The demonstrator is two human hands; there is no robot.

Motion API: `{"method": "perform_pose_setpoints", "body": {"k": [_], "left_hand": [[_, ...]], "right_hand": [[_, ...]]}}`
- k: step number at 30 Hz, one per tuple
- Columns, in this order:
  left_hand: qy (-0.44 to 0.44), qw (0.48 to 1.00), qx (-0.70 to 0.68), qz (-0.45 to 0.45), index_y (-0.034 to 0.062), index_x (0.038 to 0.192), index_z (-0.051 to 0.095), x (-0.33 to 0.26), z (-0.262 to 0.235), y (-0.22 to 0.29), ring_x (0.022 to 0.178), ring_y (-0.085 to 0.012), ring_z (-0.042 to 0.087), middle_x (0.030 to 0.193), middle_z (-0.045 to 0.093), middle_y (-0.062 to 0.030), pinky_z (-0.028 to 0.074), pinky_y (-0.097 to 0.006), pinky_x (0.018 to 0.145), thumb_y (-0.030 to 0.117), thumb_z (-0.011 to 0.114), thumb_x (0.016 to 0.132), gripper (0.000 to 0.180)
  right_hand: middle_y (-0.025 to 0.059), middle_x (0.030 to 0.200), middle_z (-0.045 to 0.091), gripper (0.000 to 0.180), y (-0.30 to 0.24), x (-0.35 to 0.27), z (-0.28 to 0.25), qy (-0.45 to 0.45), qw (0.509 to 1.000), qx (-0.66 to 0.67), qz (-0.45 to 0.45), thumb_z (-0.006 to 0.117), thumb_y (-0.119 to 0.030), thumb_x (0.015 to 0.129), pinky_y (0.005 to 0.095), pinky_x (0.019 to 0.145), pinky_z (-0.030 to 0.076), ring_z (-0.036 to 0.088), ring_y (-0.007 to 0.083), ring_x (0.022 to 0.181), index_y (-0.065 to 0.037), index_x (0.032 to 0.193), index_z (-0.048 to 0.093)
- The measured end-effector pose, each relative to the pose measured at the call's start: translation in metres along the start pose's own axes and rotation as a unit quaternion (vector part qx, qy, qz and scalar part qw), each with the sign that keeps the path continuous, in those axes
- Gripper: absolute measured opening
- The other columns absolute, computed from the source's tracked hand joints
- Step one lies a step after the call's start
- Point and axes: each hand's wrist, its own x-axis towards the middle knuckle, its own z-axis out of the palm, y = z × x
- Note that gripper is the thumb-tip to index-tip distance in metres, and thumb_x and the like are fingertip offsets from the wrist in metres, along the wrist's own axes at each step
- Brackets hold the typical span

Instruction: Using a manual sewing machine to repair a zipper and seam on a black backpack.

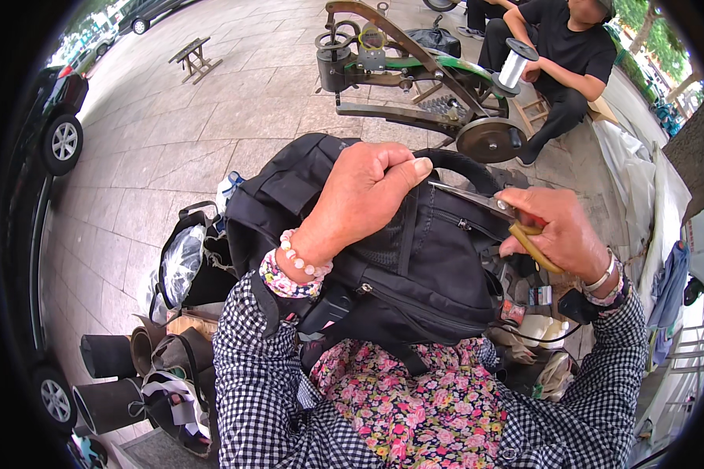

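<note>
A black backpack (pixel 438 270) with zips and a looped top handle (pixel 457 164) lies across my lap. My left hand (pixel 360 191) is closed in a pinch over the upper part of the backpack, thumb pressed to the curled fingers; whatever is between them is too small to make out. My right hand (pixel 555 227) grips a pair of scissors (pixel 536 250) with yellow, partly red handles. Their metal blades point left, toward my left thumb, just above the backpack's fabric near the handle.
A hand-cranked sewing machine (pixel 414 70) stands ahead, a spool of white thread (pixel 515 69) on it. A seated person (pixel 567 55) is beyond. Dark leather rolls (pixel 109 391) and an open black bag (pixel 188 262) lie left; small supplies (pixel 528 305) lie right. A wooden stool (pixel 194 59) stands farther off.
</note>
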Motion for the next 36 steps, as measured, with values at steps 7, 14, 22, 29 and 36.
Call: {"method": "perform_pose_setpoints", "body": {"k": [7, 14, 22, 29, 36], "left_hand": [[0.005, 1.000, -0.011, -0.003, 0.0028, 0.062, 0.045, 0.001, 0.000, -0.001, 0.056, -0.0015, 0.027, 0.057, 0.032, 0.0087, 0.024, -0.021, 0.046, 0.017, 0.053, 0.085, 0.028], [0.013, 1.000, 0.008, -0.008, -0.0045, 0.067, 0.052, 0.003, 0.003, -0.005, 0.050, -0.0080, 0.033, 0.049, 0.036, -0.0060, 0.031, -0.028, 0.045, 0.020, 0.056, 0.081, 0.029], [-0.001, 0.997, -0.028, -0.072, -0.0008, 0.073, 0.058, 0.010, -0.004, -0.015, 0.057, 0.0001, 0.034, 0.063, 0.043, 0.0099, 0.028, -0.018, 0.048, 0.017, 0.056, 0.084, 0.021], [0.017, 0.998, -0.060, -0.018, -0.0041, 0.065, 0.053, 0.016, -0.001, -0.027, 0.049, -0.0023, 0.031, 0.050, 0.036, 0.0066, 0.026, -0.024, 0.041, 0.021, 0.056, 0.081, 0.030], [0.026, 0.997, -0.060, -0.031, -0.0050, 0.066, 0.054, 0.014, 0.000, -0.026, 0.049, -0.0021, 0.031, 0.050, 0.037, 0.0060, 0.027, -0.023, 0.041, 0.022, 0.057, 0.080, 0.030]], "right_hand": [[-0.0022, 0.071, 0.050, 0.055, 0.011, -0.007, 0.023, -0.044, 0.943, 0.321, 0.074, 0.079, -0.020, 0.060, 0.0189, 0.055, 0.037, 0.044, 0.0039, 0.060, -0.001, 0.106, 0.055], [-0.0038, 0.070, 0.047, 0.053, 0.010, -0.009, 0.008, -0.055, 0.854, 0.471, 0.213, 0.077, -0.020, 0.064, 0.0172, 0.057, 0.037, 0.044, 0.0026, 0.062, -0.001, 0.108, 0.053], [0.0095, 0.075, 0.052, 0.058, 0.007, -0.014, 0.012, 0.115, 0.991, -0.023, -0.072, 0.076, -0.028, 0.053, 0.0314, 0.057, 0.042, 0.050, 0.0257, 0.063, -0.007, 0.103, 0.057], [0.0048, 0.072, 0.049, 0.056, 0.007, -0.015, 0.013, 0.157, 0.958, -0.214, -0.105, 0.071, -0.023, 0.051, 0.0341, 0.057, 0.042, 0.051, 0.0230, 0.065, -0.010, 0.103, 0.058], [0.0032, 0.074, 0.049, 0.051, 0.006, -0.014, 0.011, 0.150, 0.949, -0.260, -0.097, 0.069, -0.020, 0.054, 0.0337, 0.059, 0.043, 0.052, 0.0216, 0.068, -0.013, 0.103, 0.058]]}}
